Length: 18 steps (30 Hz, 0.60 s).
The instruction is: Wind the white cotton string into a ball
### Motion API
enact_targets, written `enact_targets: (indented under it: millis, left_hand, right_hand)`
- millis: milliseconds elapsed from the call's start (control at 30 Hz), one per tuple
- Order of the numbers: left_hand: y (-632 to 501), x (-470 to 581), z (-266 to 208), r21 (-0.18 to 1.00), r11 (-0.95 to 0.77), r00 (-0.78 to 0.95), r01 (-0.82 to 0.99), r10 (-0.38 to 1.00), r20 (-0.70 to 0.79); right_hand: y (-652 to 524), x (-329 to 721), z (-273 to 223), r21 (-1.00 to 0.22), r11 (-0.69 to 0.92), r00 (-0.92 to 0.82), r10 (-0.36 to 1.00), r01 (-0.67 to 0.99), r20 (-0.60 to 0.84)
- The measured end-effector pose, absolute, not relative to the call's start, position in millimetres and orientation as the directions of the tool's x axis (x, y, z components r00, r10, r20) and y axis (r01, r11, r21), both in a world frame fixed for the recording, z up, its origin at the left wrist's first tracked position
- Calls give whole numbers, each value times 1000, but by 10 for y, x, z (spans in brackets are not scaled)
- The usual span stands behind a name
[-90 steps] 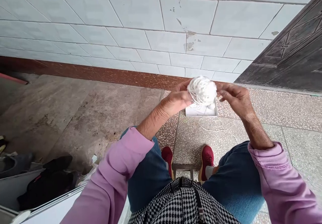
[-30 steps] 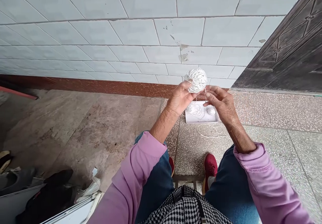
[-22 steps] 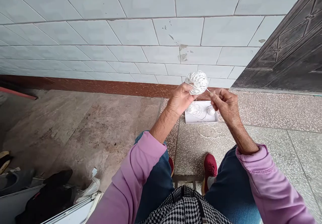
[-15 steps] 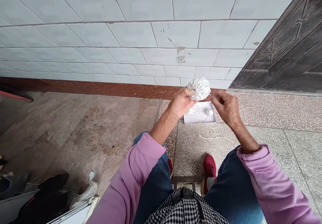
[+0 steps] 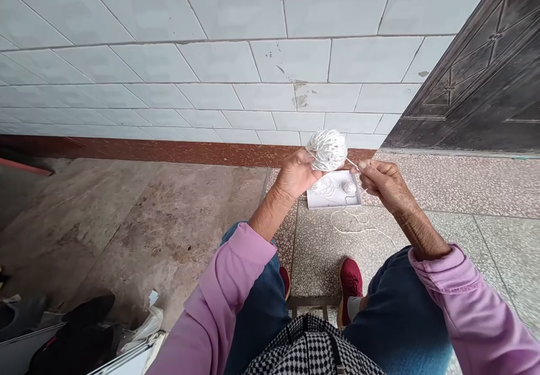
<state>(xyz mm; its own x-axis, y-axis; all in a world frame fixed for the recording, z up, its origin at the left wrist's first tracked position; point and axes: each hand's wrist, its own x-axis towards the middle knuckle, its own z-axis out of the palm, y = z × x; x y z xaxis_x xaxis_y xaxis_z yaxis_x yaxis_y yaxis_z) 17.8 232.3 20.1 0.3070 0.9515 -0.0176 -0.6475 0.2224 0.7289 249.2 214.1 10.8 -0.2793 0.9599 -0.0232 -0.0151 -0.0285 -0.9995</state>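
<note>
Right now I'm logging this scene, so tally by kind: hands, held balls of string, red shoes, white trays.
Left hand and right hand: 2
Held ball of string: 1
Left red shoe and right red shoe: 2
White tray: 1
Total: 6

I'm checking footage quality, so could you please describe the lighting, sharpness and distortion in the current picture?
Head view: soft light, no hard shadows on the floor; white yarn ball bright, yet its texture shows; left hand and right hand fairly sharp; black item at lower left loses detail in dimness; upper wall tiles look slanted and stretched.
</note>
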Motion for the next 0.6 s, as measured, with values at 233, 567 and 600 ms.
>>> enact_targets:
  millis: [233,567,600]
  left_hand:
    - [2293,105,245,739,212,312,-639,950,-2]
    - [2360,-6,148,929,-162,532,-333,781,327]
    - [2322,-8,143,924,-306,536,-230,752,383]
  right_hand:
    - [2097,2471,172,-994,108,-198,974,-31,112]
    - [2026,2446,263,-940,-102,-263,965,-325,-14]
    - [2023,2460,254,-936,-127,-276,961,-329,-33]
